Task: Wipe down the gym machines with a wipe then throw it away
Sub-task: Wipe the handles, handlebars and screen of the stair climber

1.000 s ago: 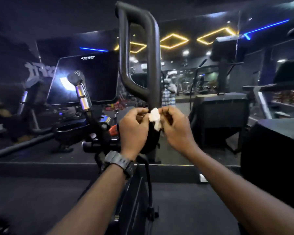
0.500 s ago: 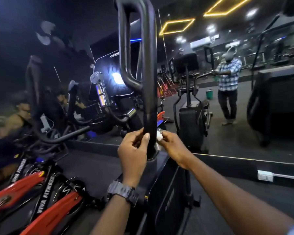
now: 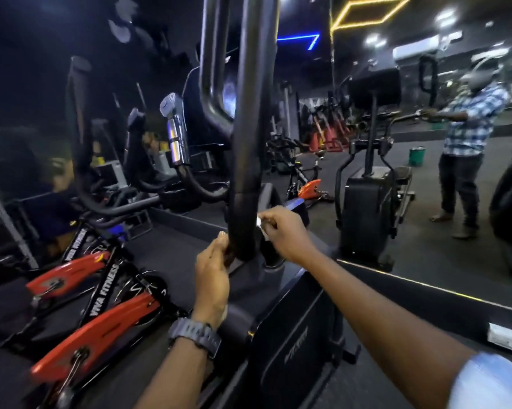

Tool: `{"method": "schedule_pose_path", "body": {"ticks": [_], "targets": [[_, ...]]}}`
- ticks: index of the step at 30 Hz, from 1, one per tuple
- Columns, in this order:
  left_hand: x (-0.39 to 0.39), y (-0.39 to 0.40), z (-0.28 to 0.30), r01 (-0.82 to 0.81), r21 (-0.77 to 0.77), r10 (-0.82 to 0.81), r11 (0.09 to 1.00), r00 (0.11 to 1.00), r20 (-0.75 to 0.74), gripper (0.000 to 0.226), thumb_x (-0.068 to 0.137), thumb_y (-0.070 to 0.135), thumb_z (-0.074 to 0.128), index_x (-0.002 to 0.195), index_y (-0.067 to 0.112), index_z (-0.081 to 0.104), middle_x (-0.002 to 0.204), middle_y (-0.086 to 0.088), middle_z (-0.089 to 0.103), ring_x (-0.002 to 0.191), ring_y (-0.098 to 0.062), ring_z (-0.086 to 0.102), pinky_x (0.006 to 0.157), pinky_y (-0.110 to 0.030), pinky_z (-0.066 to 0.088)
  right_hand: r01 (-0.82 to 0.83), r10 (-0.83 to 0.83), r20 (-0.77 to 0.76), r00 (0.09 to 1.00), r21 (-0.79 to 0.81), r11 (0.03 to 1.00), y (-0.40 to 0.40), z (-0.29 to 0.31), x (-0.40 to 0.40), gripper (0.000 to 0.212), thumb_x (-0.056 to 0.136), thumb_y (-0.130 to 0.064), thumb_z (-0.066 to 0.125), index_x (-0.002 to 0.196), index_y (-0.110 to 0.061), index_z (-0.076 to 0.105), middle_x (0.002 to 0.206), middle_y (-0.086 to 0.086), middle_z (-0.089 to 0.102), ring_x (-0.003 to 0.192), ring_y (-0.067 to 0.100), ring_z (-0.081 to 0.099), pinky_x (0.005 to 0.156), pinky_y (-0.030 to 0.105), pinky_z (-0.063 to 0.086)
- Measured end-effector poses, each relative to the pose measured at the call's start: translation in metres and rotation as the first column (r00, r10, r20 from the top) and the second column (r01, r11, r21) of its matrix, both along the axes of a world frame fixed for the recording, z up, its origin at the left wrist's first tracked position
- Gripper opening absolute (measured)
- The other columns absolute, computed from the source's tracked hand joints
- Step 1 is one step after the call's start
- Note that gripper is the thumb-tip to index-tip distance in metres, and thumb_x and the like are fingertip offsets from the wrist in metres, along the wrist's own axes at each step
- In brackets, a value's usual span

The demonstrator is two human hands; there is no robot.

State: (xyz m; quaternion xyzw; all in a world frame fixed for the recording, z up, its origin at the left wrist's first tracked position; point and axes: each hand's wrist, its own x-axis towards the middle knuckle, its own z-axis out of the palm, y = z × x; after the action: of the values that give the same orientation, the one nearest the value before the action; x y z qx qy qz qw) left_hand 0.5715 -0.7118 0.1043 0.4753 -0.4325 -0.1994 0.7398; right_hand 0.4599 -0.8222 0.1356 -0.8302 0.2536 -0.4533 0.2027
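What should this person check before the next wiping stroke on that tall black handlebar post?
1. Small white wipe in hand: ok, the right hand pinches it.
2. Wipe touching the tall black padded handlebar post: ok, it sits against the post's right side.
3. Post steadied: ok, the left hand grips its lower end.
4. Wipe wrapped round the post: cannot tell, the far side is hidden.
5. Wipe still clean enough: cannot tell, too little shows.
6. Somewhere to throw it: cannot tell; a green bucket shows in the mirror, purpose unclear.
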Motion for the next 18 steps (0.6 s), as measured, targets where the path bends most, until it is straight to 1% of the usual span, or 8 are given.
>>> {"method": "schedule_pose_path", "body": {"ticks": [2, 5, 7, 8, 11, 14, 15, 18], "targets": [[-0.005, -0.011, 0.001, 0.000, 0.010, 0.001, 1.000, 0.999, -0.037, 0.051, 0.102, 0.013, 0.040, 0.071, 0.028, 0.077, 0.075, 0.010, 0.069, 0.075, -0.001, 0.062, 0.075, -0.024, 0.048, -0.161, 0.161, 0.001, 0.987, -0.022, 0.987, -0.011, -0.009, -0.004, 0.019, 0.089, -0.001, 0.061, 0.098, -0.009, 0.074, 0.092, -0.001, 0.066, 0.090, 0.011, 0.058, 0.081, 0.021, 0.044], [-0.011, -0.032, -0.004, -0.003, -0.045, -0.004, 0.999, 0.991, -0.137, 0.023, 0.087, 0.025, 0.060, 0.097, 0.016, 0.077, 0.101, -0.005, 0.074, 0.095, -0.015, 0.067, 0.086, -0.029, 0.052, -0.254, 0.256, 0.021, 0.967, -0.056, 0.966, -0.034, -0.025, -0.011, 0.018, 0.088, -0.005, 0.065, 0.103, -0.011, 0.074, 0.093, 0.000, 0.066, 0.088, 0.011, 0.060, 0.079, 0.018, 0.044], [-0.017, -0.047, -0.009, -0.024, -0.082, 0.004, 0.996, 0.971, -0.240, 0.068, 0.072, 0.046, 0.077, 0.119, -0.002, 0.065, 0.118, -0.016, 0.068, 0.112, -0.022, 0.064, 0.098, -0.029, 0.050, -0.139, 0.140, 0.015, 0.990, -0.026, 0.990, -0.073, -0.022, 0.002, 0.016, 0.089, -0.004, 0.062, 0.098, -0.008, 0.074, 0.087, 0.005, 0.063, 0.085, 0.021, 0.061, 0.073, 0.026, 0.044], [-0.018, -0.050, -0.012, -0.014, -0.123, -0.020, 0.992, 0.962, -0.273, 0.078, 0.072, 0.051, 0.076, 0.122, -0.005, 0.060, 0.122, -0.018, 0.066, 0.116, -0.023, 0.062, 0.102, -0.030, 0.048, -0.093, 0.093, 0.011, 0.996, -0.016, 0.996, -0.087, -0.017, 0.009, 0.015, 0.089, -0.004, 0.060, 0.095, -0.006, 0.074, 0.084, 0.008, 0.061, 0.085, 0.026, 0.061, 0.070, 0.029, 0.041], [-0.019, -0.066, -0.024, -0.045, -0.222, -0.048, 0.974, 0.916, -0.397, 0.044, 0.078, 0.038, 0.068, 0.107, 0.004, 0.070, 0.110, -0.011, 0.072, 0.106, -0.024, 0.064, 0.095, -0.032, 0.053, -0.230, 0.233, 0.007, 0.972, -0.141, 0.963, -0.080, -0.015, 0.015, 0.019, 0.087, -0.003, 0.058, 0.097, -0.007, 0.074, 0.089, 0.011, 0.063, 0.088, 0.027, 0.062, 0.074, 0.024, 0.040], [-0.025, -0.065, -0.025, -0.076, -0.286, -0.061, 0.955, 0.895, -0.441, 0.047, 0.054, 0.031, 0.087, 0.093, 0.009, 0.073, 0.094, -0.007, 0.072, 0.090, -0.018, 0.068, 0.081, -0.028, 0.058, -0.512, 0.517, -0.043, 0.855, -0.233, 0.827, -0.056, -0.030, 0.001, 0.021, 0.088, -0.009, 0.058, 0.101, -0.004, 0.074, 0.093, 0.012, 0.064, 0.087, 0.019, 0.060, 0.080, 0.021, 0.045], [-0.026, -0.067, -0.025, -0.109, -0.276, -0.031, 0.955, 0.889, -0.458, 0.046, 0.055, 0.030, 0.087, 0.092, 0.006, 0.073, 0.094, -0.009, 0.073, 0.093, -0.021, 0.069, 0.083, -0.030, 0.058, -0.506, 0.509, -0.046, 0.859, -0.221, 0.834, -0.067, -0.028, 0.003, 0.025, 0.089, -0.014, 0.054, 0.100, -0.004, 0.074, 0.093, 0.013, 0.064, 0.086, 0.019, 0.060, 0.080, 0.024, 0.047], [-0.029, -0.070, -0.026, -0.213, -0.229, 0.058, 0.950, 0.840, -0.540, 0.043, 0.068, 0.028, 0.077, 0.100, 0.001, 0.065, 0.112, -0.017, 0.066, 0.119, -0.035, 0.057, 0.098, -0.042, 0.053, -0.220, 0.222, 0.020, 0.975, -0.057, 0.974, -0.126, -0.010, 0.024, 0.023, 0.088, -0.009, 0.051, 0.093, -0.004, 0.074, 0.092, 0.012, 0.061, 0.086, 0.018, 0.057, 0.083, 0.040, 0.049]]}}
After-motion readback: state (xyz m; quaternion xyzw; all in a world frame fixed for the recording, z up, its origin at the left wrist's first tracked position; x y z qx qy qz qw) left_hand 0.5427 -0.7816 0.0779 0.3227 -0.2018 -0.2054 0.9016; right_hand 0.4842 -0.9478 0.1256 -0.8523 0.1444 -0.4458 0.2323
